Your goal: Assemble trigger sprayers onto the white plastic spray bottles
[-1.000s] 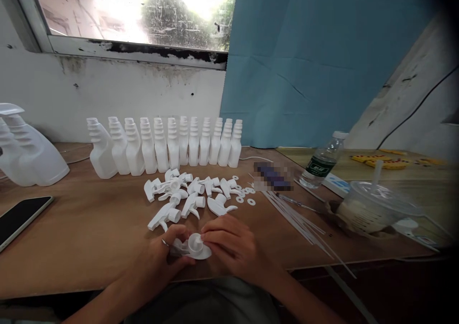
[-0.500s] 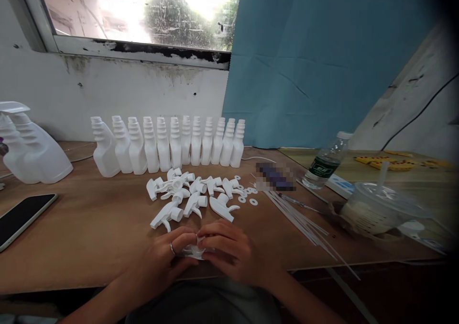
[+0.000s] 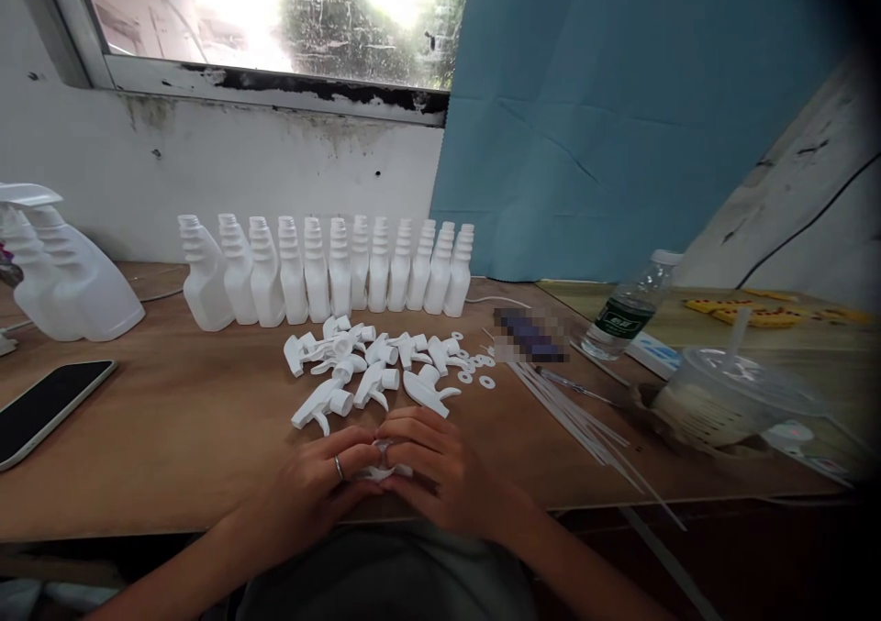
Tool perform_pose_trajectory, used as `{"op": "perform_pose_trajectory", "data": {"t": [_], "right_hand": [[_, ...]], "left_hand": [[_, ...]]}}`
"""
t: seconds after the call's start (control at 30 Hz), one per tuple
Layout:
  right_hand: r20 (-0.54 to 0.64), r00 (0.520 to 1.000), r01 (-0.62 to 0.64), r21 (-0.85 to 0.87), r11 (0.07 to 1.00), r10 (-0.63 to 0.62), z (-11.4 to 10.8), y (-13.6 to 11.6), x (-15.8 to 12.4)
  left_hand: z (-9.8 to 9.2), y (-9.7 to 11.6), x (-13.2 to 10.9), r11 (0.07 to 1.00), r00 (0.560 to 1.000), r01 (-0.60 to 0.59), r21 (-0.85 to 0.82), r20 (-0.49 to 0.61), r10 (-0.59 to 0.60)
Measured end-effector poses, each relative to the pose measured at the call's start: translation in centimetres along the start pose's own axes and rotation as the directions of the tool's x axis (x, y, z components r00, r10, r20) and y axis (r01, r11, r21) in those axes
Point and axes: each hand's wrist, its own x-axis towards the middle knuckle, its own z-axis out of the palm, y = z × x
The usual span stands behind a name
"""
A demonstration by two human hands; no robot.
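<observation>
Near the table's front edge, my left hand (image 3: 320, 476) and my right hand (image 3: 440, 476) meet, both closed on a small white plastic piece (image 3: 383, 468). Fingers cover most of it, so its exact shape is hidden. A ring sits on a left finger. Just beyond my fingertips lies a pile of white spray trigger heads (image 3: 322, 404), the closest on the right being a single trigger head (image 3: 425, 392). Several small white washers (image 3: 487, 382) are scattered at the pile's right side.
White spray bottles without tops (image 3: 315, 277) stand in a row by the wall. Larger white bottles (image 3: 96, 282) and a phone (image 3: 51, 410) are at left. Thin white tubes (image 3: 568, 410), a screwdriver (image 3: 574, 385), a water bottle (image 3: 623, 318) and a lidded drink cup (image 3: 716, 410) occupy the right.
The fingers of both hands have shifted slightly around the white piece, which stays between them. The view has tilted a little; the table items stay in place.
</observation>
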Motion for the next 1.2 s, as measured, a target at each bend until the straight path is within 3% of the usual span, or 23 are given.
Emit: {"op": "perform_pose_trajectory", "data": {"t": [0.13,0.27,0.43,0.57,0.67,0.77,0.87,1.03,1.2], "right_hand": [[-0.017,0.997,-0.073,-0.16,0.984,0.071,0.3,-0.7,-0.1],[0.024,0.998,-0.053,-0.245,0.968,0.061,0.6,-1.0,-0.1],[0.142,0.987,-0.06,-0.128,0.99,0.079,-0.5,-1.7,0.4],[0.152,0.952,-0.255,-0.078,0.964,0.264,-2.8,-0.9,-0.2],[-0.052,0.867,-0.489,-0.278,0.827,0.495,-5.6,1.6,-2.0],[-0.151,0.727,-0.608,-0.597,0.524,0.67,-9.2,4.7,-4.7],[-0.215,0.591,-0.643,-0.707,0.293,0.778,-12.0,7.1,-7.2],[-0.203,0.425,-0.716,-0.671,0.191,0.882,-12.5,8.8,-8.5],[-0.276,0.369,-0.761,-0.638,0.118,0.888,-11.8,9.4,-7.8]], "left_hand": [[0.0,-0.2,-0.2,0.998,0.998,-0.05,0.032,-0.027,0.051],[-0.2,-0.2,-0.3,0.995,0.999,-0.048,0.092,-0.001,0.048],[0.0,-0.2,-0.4,0.993,0.999,-0.044,0.111,-0.017,0.046],[0.3,-0.2,-0.6,0.986,0.999,0.019,0.165,-0.042,-0.012],[0.3,-0.2,-0.7,0.982,0.998,0.066,0.177,-0.017,-0.064],[0.3,0.0,-0.7,0.982,0.997,0.077,0.17,0.003,-0.079],[0.2,0.4,-0.6,0.984,0.997,0.078,0.158,-0.003,-0.079],[0.0,0.6,-0.6,0.984,0.995,0.093,0.155,0.004,-0.095],[-0.3,0.8,-0.2,0.988,0.997,0.08,0.133,-0.013,-0.079]]}}
